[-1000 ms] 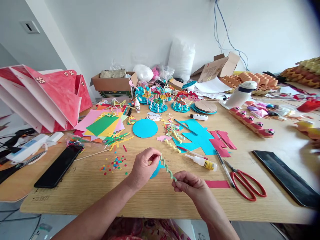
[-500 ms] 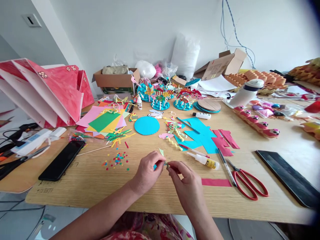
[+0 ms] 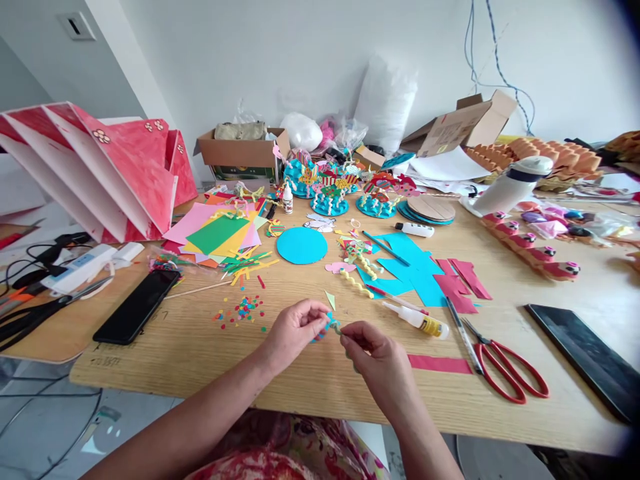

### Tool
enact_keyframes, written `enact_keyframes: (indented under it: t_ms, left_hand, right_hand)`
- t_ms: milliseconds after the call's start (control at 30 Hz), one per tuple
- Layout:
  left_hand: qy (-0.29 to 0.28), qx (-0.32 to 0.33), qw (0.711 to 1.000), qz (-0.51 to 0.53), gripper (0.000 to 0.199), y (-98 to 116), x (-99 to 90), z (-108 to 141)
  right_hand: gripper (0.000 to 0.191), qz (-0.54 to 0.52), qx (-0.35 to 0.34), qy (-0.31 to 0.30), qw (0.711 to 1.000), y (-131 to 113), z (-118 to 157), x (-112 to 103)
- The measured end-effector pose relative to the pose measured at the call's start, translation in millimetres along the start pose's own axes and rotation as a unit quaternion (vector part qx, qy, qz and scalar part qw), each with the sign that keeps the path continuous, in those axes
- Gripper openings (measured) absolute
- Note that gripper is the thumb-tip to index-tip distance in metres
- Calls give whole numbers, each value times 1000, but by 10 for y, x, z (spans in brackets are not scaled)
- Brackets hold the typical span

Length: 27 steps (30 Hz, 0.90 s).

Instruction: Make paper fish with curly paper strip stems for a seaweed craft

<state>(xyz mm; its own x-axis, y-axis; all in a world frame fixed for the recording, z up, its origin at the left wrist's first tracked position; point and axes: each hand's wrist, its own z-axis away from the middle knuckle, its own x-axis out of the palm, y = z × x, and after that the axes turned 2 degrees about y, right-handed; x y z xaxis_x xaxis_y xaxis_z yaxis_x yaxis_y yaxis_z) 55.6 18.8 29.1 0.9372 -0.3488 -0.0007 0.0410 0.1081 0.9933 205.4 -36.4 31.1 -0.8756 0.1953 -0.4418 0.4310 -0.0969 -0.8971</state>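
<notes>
My left hand [image 3: 299, 332] pinches a small blue paper piece [image 3: 330, 321], low over the near part of the table. My right hand [image 3: 375, 350] is closed at the fingertips on the end of a thin, pale greenish curled strip [image 3: 337, 327], which reaches to the blue piece. Whether the two are joined is too small to tell. Just beyond the fingertips lies a pale green paper triangle [image 3: 330, 300]. A glue bottle [image 3: 420, 321] rests on its side past my right hand. Left of my left hand are scattered colored paper dots [image 3: 245, 308].
A blue disc [image 3: 302, 245] lies mid-table, with colored paper sheets [image 3: 217, 233] to its left. Red-handled scissors [image 3: 510, 370], a pen [image 3: 463, 333] and a tablet [image 3: 580, 353] lie right. A phone [image 3: 137, 307] is at left. Finished-looking blue paper models [image 3: 330, 203] stand behind.
My hands have drawn slightly apart, so more of the blue piece and the curled strip shows between them. The whole view has shifted, with things appearing farther right.
</notes>
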Motion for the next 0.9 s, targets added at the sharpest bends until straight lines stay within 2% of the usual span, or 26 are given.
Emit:
enact_keyframes:
  t_ms: [67,133,200,267,367,500,700,900]
  left_hand:
    - [41,66,991,-106,12,-29,-135,8]
    - [52,150,960,-229,14,-65,-241,32]
    - [18,216,922,-320,18,-109,-298,66]
    - [-23,248,895,-370,23,-160,-314,94]
    - [-53,254,873,-412,25,-235,-313,108]
    - [-78,242,861,-440,28,-284,-336,89]
    - [-120,240,843,-467,37,-246,-371,88]
    - [-160,257,819,-488,32,-223,-392,81]
  right_hand:
    - [11,50,-22,-7,998,-10,-14,8]
    - [12,89,-48,-17,995,-14,-26,40]
    - [15,110,-64,-33,991,-5,-36,86]
    - [18,124,-70,-45,989,12,-42,131]
    - [20,146,-64,-58,986,31,-51,173]
    - [22,165,-44,-69,983,19,-69,193]
    - [22,196,-43,-82,976,0,-101,226]
    - [21,211,-41,-89,973,19,-106,235]
